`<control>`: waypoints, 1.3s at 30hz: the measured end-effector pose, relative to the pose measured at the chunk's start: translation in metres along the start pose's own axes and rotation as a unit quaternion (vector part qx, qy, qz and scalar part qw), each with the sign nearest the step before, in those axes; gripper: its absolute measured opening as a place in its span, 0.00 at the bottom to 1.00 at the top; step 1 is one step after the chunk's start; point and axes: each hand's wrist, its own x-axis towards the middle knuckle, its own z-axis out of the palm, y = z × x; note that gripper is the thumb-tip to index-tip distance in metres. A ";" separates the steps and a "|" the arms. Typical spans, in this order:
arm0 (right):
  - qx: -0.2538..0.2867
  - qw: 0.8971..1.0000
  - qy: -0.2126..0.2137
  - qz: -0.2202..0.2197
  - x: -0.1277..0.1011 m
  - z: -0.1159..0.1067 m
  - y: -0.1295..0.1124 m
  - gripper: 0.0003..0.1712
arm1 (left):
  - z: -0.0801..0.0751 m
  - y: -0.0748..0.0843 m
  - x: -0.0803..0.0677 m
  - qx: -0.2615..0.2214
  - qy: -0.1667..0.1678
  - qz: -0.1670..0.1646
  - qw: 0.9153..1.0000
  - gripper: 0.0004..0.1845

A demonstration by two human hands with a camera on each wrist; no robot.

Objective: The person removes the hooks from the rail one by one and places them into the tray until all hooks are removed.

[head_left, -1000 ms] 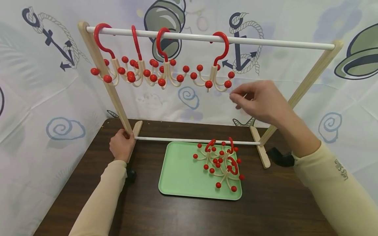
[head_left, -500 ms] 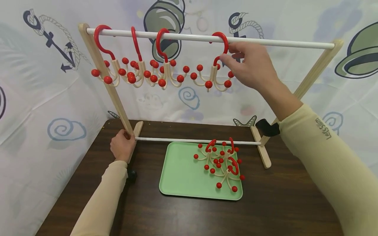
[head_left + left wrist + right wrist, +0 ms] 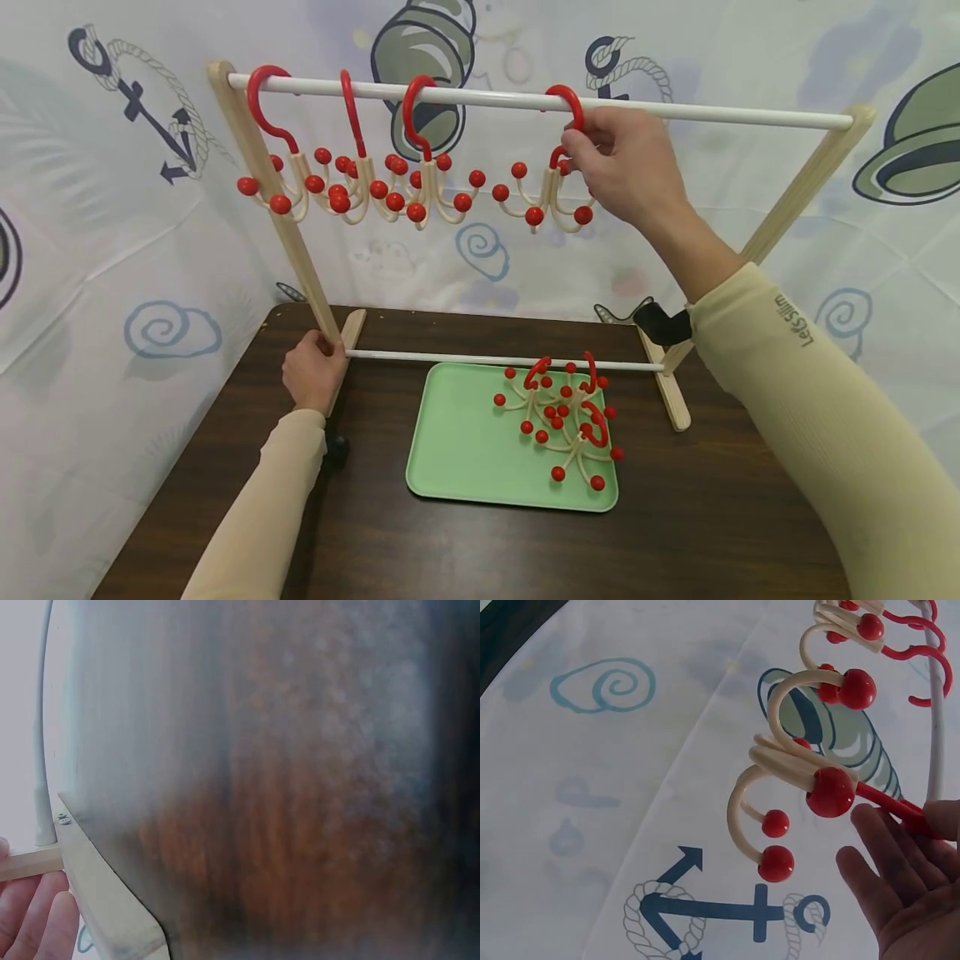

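My right hand (image 3: pixel 633 162) pinches the red hook of the rightmost hanging octopus-shaped hanger (image 3: pixel 551 185), which hangs from the white top rod (image 3: pixel 712 112). In the right wrist view, thumb and fingers meet at that hook, and the hanger's cream arms (image 3: pixel 784 761) end in red balls. Low on the left, my left hand (image 3: pixel 311 372) grips the rack's wooden upright (image 3: pixel 288 250) just above its foot (image 3: pixel 352 327). The left wrist view shows fingers (image 3: pixel 56 922) behind the upright. Three more such hangers (image 3: pixel 427 179) hang further left on the rod.
A light green tray (image 3: pixel 457 450) sits on the dark wooden table (image 3: pixel 480 550), with three more hangers (image 3: pixel 577 450) heaped on its right side. The lower white rod (image 3: pixel 450 358) crosses behind it. At right stands the other upright (image 3: pixel 806 179); a patterned cloth hangs behind.
My right hand has risen leftward from beside the hanger to its hook and now pinches it; the hanger has shifted slightly right. My left hand stays on the upright.
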 end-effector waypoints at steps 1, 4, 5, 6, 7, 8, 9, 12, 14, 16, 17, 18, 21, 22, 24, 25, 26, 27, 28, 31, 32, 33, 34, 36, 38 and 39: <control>0.009 1.000 0.004 0.003 0.000 -0.001 0.001 0.22 | 0.000 0.001 0.000 -0.002 -0.001 0.003 1.000 0.13; 0.032 0.999 0.014 0.009 -0.001 -0.003 0.005 0.22 | 0.002 0.001 0.000 -0.004 -0.004 0.008 1.000 0.13; 0.041 0.999 0.016 0.010 -0.001 -0.003 0.005 0.22 | 0.002 0.001 -0.001 -0.003 -0.003 0.006 1.000 0.13; 0.045 0.999 0.017 0.009 -0.001 -0.004 0.006 0.22 | 0.002 0.000 -0.002 -0.002 -0.002 0.002 1.000 0.13; 0.048 0.999 0.018 0.007 -0.002 -0.004 0.007 0.22 | 0.002 -0.001 -0.002 0.000 0.001 -0.002 1.000 0.13; 0.051 0.998 0.021 0.003 -0.002 -0.004 0.007 0.22 | 0.003 -0.002 -0.003 0.001 0.002 -0.005 1.000 0.13; 0.053 0.998 0.026 -0.001 -0.003 -0.005 0.008 0.22 | 0.003 -0.003 -0.003 0.002 0.002 -0.006 1.000 0.12; 0.062 0.997 0.048 -0.010 -0.005 -0.011 0.007 0.21 | 0.004 -0.004 -0.004 0.004 0.003 -0.003 1.000 0.12; 0.078 0.995 0.063 -0.016 -0.006 -0.016 0.006 0.20 | 0.006 -0.004 -0.004 0.005 0.002 0.001 1.000 0.12; 0.093 0.993 0.073 -0.020 -0.007 -0.020 0.005 0.20 | 0.007 -0.004 -0.004 0.005 0.004 0.001 1.000 0.12; 0.098 0.992 0.075 -0.022 -0.008 -0.022 0.004 0.20 | 0.008 -0.004 -0.004 0.005 0.005 0.000 1.000 0.12; 0.102 0.991 0.078 -0.025 -0.009 -0.024 0.004 0.20 | 0.008 -0.004 -0.005 0.006 0.006 0.000 1.000 0.12; 0.108 0.990 0.084 -0.031 -0.015 -0.028 0.004 0.19 | 0.008 -0.003 -0.005 0.006 0.005 -0.001 1.000 0.12; 0.112 0.989 0.085 -0.032 -0.019 -0.030 0.003 0.18 | 0.008 -0.003 -0.005 0.007 0.005 -0.003 1.000 0.12; 0.124 0.988 0.089 -0.032 -0.026 -0.033 0.002 0.18 | 0.006 -0.001 -0.004 0.008 0.006 -0.006 1.000 0.12; 0.129 0.987 0.090 -0.030 -0.031 -0.034 0.001 0.17 | 0.005 0.000 -0.003 0.008 0.005 -0.007 1.000 0.12; 0.139 0.986 0.091 -0.027 -0.036 -0.035 0.000 0.17 | 0.005 0.001 -0.003 0.008 0.004 -0.007 1.000 0.12; 0.144 0.985 0.090 -0.026 -0.042 -0.037 -0.001 0.17 | 0.004 0.002 -0.002 0.008 0.003 -0.007 1.000 0.12; 0.147 0.985 0.087 -0.025 -0.048 -0.038 -0.002 0.17 | 0.003 0.003 -0.002 0.008 0.002 -0.005 1.000 0.13; 0.147 0.987 0.064 -0.030 -0.068 -0.038 -0.005 0.15 | 0.002 0.005 -0.001 0.007 -0.004 -0.004 1.000 0.13; 0.144 0.988 0.052 -0.035 -0.075 -0.037 -0.006 0.15 | 0.002 0.005 -0.001 0.008 -0.004 -0.006 1.000 0.14; 0.139 0.989 0.039 -0.040 -0.083 -0.035 -0.006 0.14 | 0.001 0.005 -0.001 0.009 -0.004 -0.009 1.000 0.14; 0.134 0.990 0.025 -0.041 -0.090 -0.033 -0.006 0.13 | 0.001 0.005 -0.001 0.010 -0.004 -0.012 1.000 0.14; 0.124 0.991 -0.003 -0.042 -0.105 -0.026 -0.003 0.12 | 0.000 0.005 -0.001 0.011 -0.005 -0.018 1.000 0.14; 0.122 0.991 -0.029 -0.039 -0.121 -0.016 0.000 0.11 | 0.000 0.004 -0.001 0.010 -0.005 -0.019 1.000 0.14; 0.129 0.990 -0.044 -0.035 -0.129 -0.011 0.003 0.10 | 0.000 0.004 -0.001 0.010 -0.006 -0.018 1.000 0.14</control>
